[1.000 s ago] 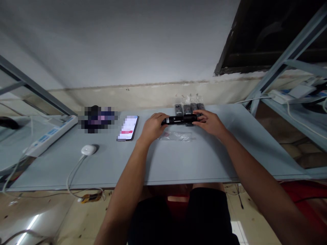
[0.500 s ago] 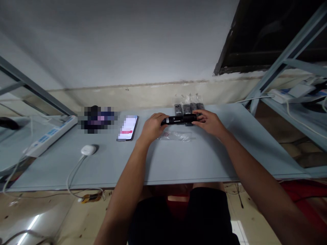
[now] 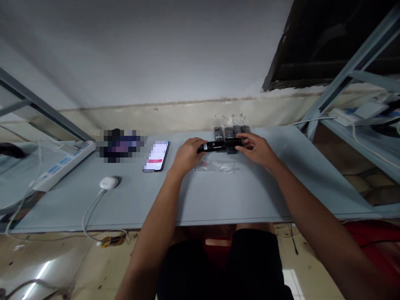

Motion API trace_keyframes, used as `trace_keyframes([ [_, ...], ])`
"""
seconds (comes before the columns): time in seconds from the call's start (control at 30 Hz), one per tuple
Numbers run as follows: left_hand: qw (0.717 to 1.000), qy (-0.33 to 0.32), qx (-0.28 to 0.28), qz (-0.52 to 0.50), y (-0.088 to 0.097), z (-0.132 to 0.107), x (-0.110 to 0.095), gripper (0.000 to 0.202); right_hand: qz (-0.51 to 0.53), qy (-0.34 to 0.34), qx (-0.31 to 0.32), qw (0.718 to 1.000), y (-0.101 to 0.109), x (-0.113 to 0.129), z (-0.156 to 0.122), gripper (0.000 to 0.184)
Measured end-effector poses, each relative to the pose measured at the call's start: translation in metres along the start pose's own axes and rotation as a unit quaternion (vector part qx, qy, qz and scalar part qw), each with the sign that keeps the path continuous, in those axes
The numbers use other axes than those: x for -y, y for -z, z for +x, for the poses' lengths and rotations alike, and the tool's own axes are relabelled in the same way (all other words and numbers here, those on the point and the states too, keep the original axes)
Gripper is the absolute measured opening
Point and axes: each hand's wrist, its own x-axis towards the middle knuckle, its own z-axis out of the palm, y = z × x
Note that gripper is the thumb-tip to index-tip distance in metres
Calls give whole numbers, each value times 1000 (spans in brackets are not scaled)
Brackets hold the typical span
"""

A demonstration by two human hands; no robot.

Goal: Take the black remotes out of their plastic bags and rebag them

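A long black remote control (image 3: 215, 146) with a small white label is held crosswise above the table, between both hands. My left hand (image 3: 187, 155) is closed on its left end, near the label. At the other end, my right hand (image 3: 254, 148) grips it with thumb and fingers. The right part looks wider than the left; whether it is a separate piece I cannot tell. Just behind are several dark remotes in clear plastic bags (image 3: 218, 132), partly covered by the held one. A flat clear plastic bag (image 3: 215, 166) with a red mark lies in front.
Left of my hands lies a phone (image 3: 157, 156) with its screen lit. Beyond it is a blurred-out dark item (image 3: 120, 146). A white round device (image 3: 108, 183) trails a cable over the table edge (image 3: 218, 222). A power strip (image 3: 64, 165) lies at far left; metal posts flank the table.
Very little differs. The right end of the remote and my right hand have shifted slightly to the right; the left hand keeps its hold.
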Motion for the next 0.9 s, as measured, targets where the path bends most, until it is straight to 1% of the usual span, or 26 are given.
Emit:
trace_keyframes([
  [0.1,1000,-11,-2,10,-2,0,0,40,56,-15,-19,998,-2,5,0,46],
  [0.2,1000,-25,1,17,-4,1,-4,39,118,-62,-34,991,-5,9,0,52],
  [0.27,999,-46,2,15,-7,1,-10,39,127,-83,-28,988,-6,11,-1,55],
  [0.37,996,-86,2,13,-10,1,-21,39,115,-101,13,988,-7,13,-3,56],
  [0.47,994,-110,5,16,-12,2,-29,38,94,-107,55,988,-8,13,-4,51],
  [0.53,993,-115,6,15,-13,1,-31,39,89,-109,71,988,-8,13,-4,47],
  [0.67,992,-124,11,-2,-13,0,-31,42,83,-117,85,986,-8,14,-4,42],
  [0.8,987,-159,21,-25,-15,-1,-34,40,72,-115,117,984,-5,20,-5,40],
  [0.9,984,-177,19,-26,-17,0,-36,39,88,-115,144,979,-3,24,-6,41],
])
